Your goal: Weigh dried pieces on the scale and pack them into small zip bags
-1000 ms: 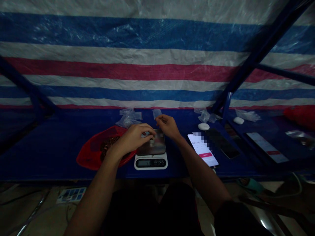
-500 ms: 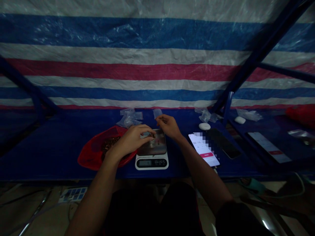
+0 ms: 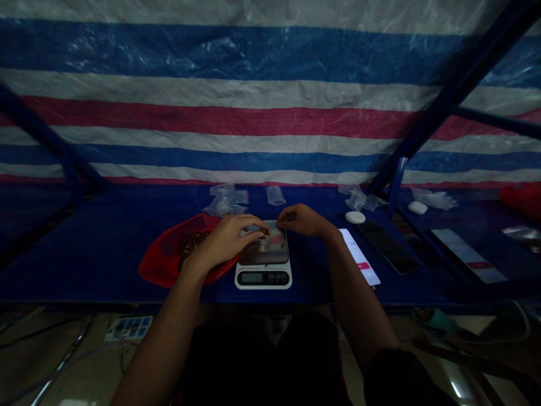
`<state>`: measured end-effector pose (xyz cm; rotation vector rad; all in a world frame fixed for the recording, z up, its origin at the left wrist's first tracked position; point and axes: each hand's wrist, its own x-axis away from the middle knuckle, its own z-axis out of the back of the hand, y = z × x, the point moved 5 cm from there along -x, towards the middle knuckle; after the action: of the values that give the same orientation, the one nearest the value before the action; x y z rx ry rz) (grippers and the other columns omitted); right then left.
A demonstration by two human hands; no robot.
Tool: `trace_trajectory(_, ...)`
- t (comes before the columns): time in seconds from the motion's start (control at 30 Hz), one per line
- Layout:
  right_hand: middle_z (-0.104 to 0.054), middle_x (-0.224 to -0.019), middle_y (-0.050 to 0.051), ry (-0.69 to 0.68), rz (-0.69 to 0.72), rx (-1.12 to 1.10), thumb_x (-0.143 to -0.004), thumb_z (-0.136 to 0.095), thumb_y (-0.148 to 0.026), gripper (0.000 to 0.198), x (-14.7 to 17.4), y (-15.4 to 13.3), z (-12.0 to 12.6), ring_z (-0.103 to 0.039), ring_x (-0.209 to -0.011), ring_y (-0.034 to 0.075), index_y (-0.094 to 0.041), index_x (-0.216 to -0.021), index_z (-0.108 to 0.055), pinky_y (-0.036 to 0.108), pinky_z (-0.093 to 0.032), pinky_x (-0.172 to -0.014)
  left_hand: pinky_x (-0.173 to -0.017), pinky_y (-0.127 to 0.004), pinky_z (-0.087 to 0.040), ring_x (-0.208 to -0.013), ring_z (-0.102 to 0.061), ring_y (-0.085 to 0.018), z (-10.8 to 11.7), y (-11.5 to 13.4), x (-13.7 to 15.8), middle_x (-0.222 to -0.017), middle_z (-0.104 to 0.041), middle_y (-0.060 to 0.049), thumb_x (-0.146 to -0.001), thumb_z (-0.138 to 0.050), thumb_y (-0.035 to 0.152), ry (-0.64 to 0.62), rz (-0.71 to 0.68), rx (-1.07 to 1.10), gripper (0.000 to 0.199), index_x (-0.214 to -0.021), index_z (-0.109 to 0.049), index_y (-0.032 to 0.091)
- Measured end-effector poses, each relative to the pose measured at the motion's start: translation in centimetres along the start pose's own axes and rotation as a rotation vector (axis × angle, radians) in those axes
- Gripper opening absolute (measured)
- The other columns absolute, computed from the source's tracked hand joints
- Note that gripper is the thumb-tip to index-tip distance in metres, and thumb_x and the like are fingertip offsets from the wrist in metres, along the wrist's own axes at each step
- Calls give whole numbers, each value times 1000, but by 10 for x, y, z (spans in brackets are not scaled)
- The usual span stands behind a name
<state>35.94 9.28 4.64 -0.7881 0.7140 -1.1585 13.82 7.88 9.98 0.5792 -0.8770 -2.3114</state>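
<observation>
A white digital scale [image 3: 264,279] with a metal plate stands before me, its display lit with digits too small to read surely. On the plate is a small round cup [image 3: 264,242] heaped with brown pieces. My left hand [image 3: 232,239] reaches in from the left, thumb and fingers closed about the cup's top. My right hand [image 3: 306,220] is at the plate's far right edge, fingertips pinched together; what they hold, if anything, is hidden. Left of the scale, partly under my left forearm, lies a red plastic bag [image 3: 158,262] with many brown pieces [image 3: 192,243] in it.
Clear plastic bags [image 3: 226,200] lie behind the scale, with a clear sleeve [image 3: 276,195] beside them. To the right are a lit phone [image 3: 361,259], a dark phone [image 3: 389,248] and a white case [image 3: 355,217]. Blue metal bars [image 3: 422,127] frame the blue table [image 3: 105,242].
My right hand has moved from near the clear sleeve towards the plate's right edge, uncovering the sleeve. My left hand stays at the cup. The view has shifted slightly.
</observation>
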Motion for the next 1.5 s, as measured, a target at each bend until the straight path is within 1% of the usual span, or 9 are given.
trace_trajectory(0.13, -81, -83, 4, 28, 77, -32, -83, -76, -30, 13, 1, -14, -2, -69, -74, 19, -20, -85, -84, 29, -52, -69, -105, -38, -54, -111, -74, -23, 2, -1, 2, -115, -82, -4, -101, -60, 24, 23, 25, -7, 23, -111, -81, 23)
trace_trajectory(0.23, -81, -89, 4, -5, 143, -109, -86, -77, -35, 17, 2, -26, -8, -70, -78, 18, -21, -93, -84, 30, -53, -73, -106, -39, -55, -111, -74, -23, 4, -2, 3, -115, -82, -5, -101, -60, 24, 45, 35, -8, 23, -111, -81, 23)
trace_trajectory(0.4, -81, -97, 5, -97, 176, -200, -87, -80, -34, 17, 5, -37, -18, -73, -85, 19, -22, -97, -85, 32, -57, -79, -106, -40, -56, -112, -75, -23, 5, -3, 5, -119, -82, -6, -102, -60, 27, 63, 28, -15, 23, -114, -80, 23)
trace_trajectory(0.63, -81, -103, 6, -141, 211, -175, -87, -80, -34, 20, 6, -42, -20, -74, -92, 19, -22, -102, -85, 33, -56, -83, -102, -38, -57, -110, -75, -22, 5, -7, 6, -117, -82, -5, -103, -59, 25, 90, 7, -6, 24, -116, -78, 23)
trace_trajectory(0.73, -81, -106, 7, -122, 184, -203, -87, -80, -39, 27, 8, -40, -13, -73, -93, 20, -20, -106, -84, 35, -56, -85, -101, -38, -58, -109, -76, -22, 4, -9, 6, -117, -82, -4, -103, -58, 25, 96, -1, 6, 24, -116, -78, 23)
trace_trajectory(0.8, -81, -101, 7, -117, 135, -206, -87, -80, -42, 28, 10, -37, -6, -72, -89, 20, -19, -103, -83, 35, -55, -82, -102, -39, -57, -110, -76, -23, 3, -10, 5, -117, -82, -5, -103, -58, 27, 94, 1, 9, 24, -117, -78, 23)
trace_trajectory(1.07, -82, -87, 4, -391, -120, 6, -75, -89, -42, 29, 29, -23, 2, -71, -76, 18, -20, -93, -86, 30, -50, -73, -101, -39, -57, -110, -75, -23, 1, -8, 4, -117, -82, -5, -102, -57, 26, 99, 15, -14, 25, -116, -78, 22)
trace_trajectory(1.17, -82, -85, 3, -447, -131, 10, -75, -89, -38, 24, 30, -25, -4, -72, -77, 19, -21, -92, -87, 30, -50, -74, -99, -38, -57, -110, -75, -22, 1, -6, 4, -117, -82, -5, -102, -56, 25, 91, 15, -16, 25, -116, -77, 22)
trace_trajectory(1.5, -83, -87, 5, -418, -96, -19, -81, -82, -27, 11, 23, -22, -14, -74, -77, 18, -20, -88, -85, 30, -52, -73, -99, -39, -58, -111, -76, -22, -2, -9, 4, -119, -82, -6, -103, -55, 25, 111, 10, -10, 26, -118, -76, 22)
